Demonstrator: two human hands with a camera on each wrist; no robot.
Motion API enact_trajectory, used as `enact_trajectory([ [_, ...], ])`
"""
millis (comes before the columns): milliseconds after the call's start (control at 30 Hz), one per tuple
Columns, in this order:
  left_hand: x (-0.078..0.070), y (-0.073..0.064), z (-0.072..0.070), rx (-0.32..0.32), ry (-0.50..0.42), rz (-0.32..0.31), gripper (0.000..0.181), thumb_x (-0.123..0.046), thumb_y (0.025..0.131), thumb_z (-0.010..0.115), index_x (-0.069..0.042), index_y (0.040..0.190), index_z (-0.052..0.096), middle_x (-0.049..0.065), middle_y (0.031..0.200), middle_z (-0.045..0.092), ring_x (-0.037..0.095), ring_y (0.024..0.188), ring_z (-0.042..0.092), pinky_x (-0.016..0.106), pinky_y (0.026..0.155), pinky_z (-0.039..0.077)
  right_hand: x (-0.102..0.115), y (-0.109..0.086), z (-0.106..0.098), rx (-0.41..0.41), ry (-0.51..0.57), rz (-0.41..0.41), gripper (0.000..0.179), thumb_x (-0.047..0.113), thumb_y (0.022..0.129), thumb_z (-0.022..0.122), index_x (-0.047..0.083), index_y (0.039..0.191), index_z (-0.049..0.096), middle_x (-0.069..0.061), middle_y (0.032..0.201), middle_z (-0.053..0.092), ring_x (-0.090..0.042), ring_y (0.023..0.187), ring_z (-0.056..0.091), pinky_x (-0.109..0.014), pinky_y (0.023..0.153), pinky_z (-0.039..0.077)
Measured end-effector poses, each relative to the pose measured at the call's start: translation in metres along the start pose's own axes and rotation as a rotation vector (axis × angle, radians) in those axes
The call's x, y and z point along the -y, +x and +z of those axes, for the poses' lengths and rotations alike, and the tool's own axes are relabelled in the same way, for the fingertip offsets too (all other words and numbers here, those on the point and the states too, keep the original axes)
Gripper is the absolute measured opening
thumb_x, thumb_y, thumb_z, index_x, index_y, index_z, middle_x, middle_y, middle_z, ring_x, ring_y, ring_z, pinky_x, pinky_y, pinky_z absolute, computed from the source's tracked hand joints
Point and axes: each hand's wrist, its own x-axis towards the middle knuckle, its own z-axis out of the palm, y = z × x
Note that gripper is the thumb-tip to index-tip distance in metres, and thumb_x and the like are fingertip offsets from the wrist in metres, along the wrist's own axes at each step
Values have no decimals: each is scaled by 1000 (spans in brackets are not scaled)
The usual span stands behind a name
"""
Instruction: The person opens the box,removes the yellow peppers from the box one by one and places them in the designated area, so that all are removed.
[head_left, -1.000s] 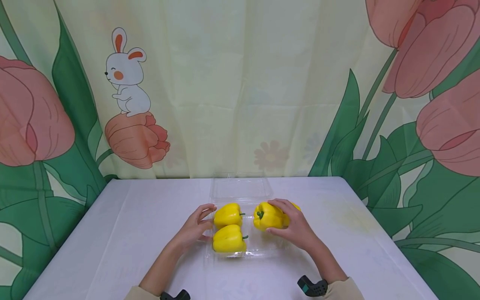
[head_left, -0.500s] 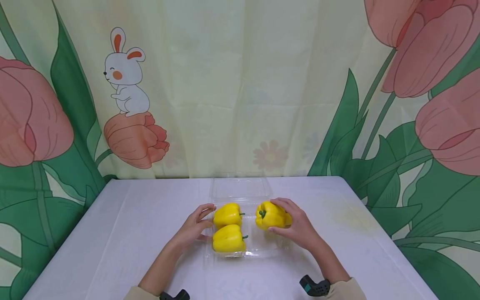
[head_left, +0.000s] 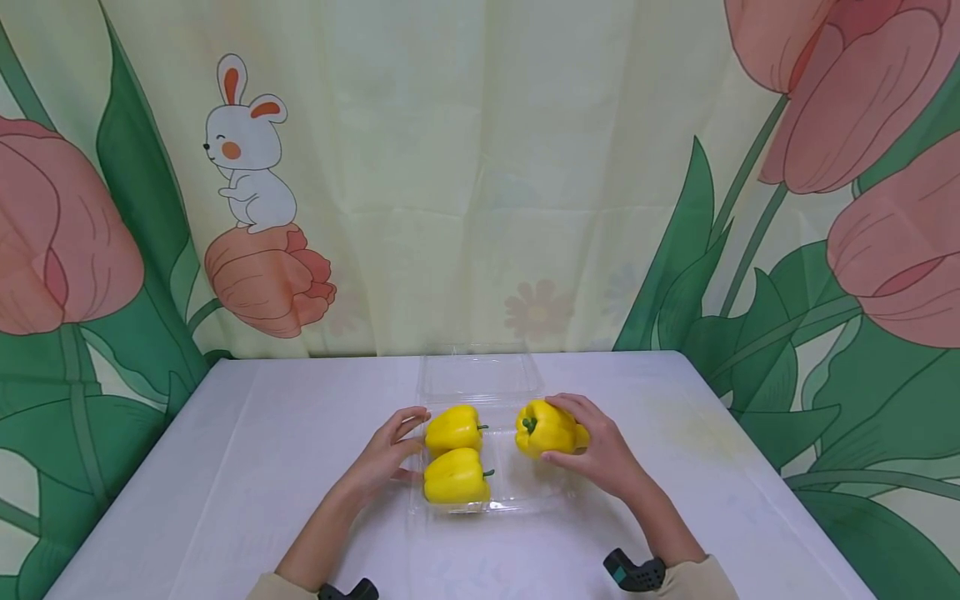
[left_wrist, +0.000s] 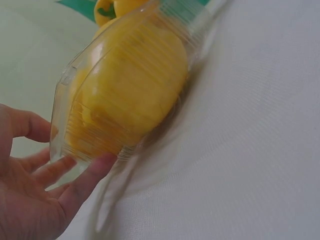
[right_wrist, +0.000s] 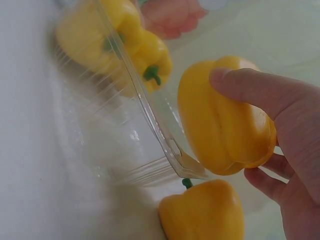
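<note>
Shown clamped between thumb and fingers of the right grip (head_left: 603, 454) is the held pepper (head_left: 545, 429), its stem facing away from the palm, apparently raised above the rim of the clear container (head_left: 517, 505). To carry it well, I judge, I should keep the pinch firm yet light (the skin looks smooth and could slip) and the pepper clear of that rim. Below the right grip, the fourth pepper (right_wrist: 205, 212) appears to lie just outside the container's end; I would avoid nudging it. Left of the right grip, inside the container, sit the far pepper (head_left: 453, 429) and the near pepper (head_left: 456, 477). Beyond them, the left grip (head_left: 386, 454), fingers apart, touches the end wall; I would have it steady without squeezing. The raised-back lid (head_left: 480, 379) lies farther off, over the tabletop (head_left: 300, 433).
</note>
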Motion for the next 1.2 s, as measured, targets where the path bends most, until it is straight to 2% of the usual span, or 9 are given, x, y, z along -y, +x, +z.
enact_trajectory([
  [367, 1, 2, 0, -4, 20, -6, 48, -13, 94, 53, -21, 140, 44, 9, 154, 39, 38, 132, 45, 44, 77, 60, -1, -2, -3, -4, -4, 8, 68, 24, 72, 85, 19, 133, 55, -4, 136, 54, -27, 125, 53, -45, 97, 51],
  [800, -1, 1, 1, -1, 22, -12, 49, -12, 93, 54, -20, 140, 44, 9, 154, 39, 35, 127, 50, 42, 76, 60, -5, -4, -9, -29, -28, 5, 69, 26, 70, 86, 19, 132, 56, -4, 136, 55, -26, 125, 54, -45, 97, 52],
  [1200, 0, 1, -1, 12, 4, 5, 51, -10, 93, 53, -19, 143, 44, 8, 155, 37, 35, 130, 47, 44, 75, 60, -9, -8, -12, -42, -19, 10, 70, 23, 70, 86, 19, 133, 55, -5, 136, 55, -27, 125, 53, -45, 96, 52],
])
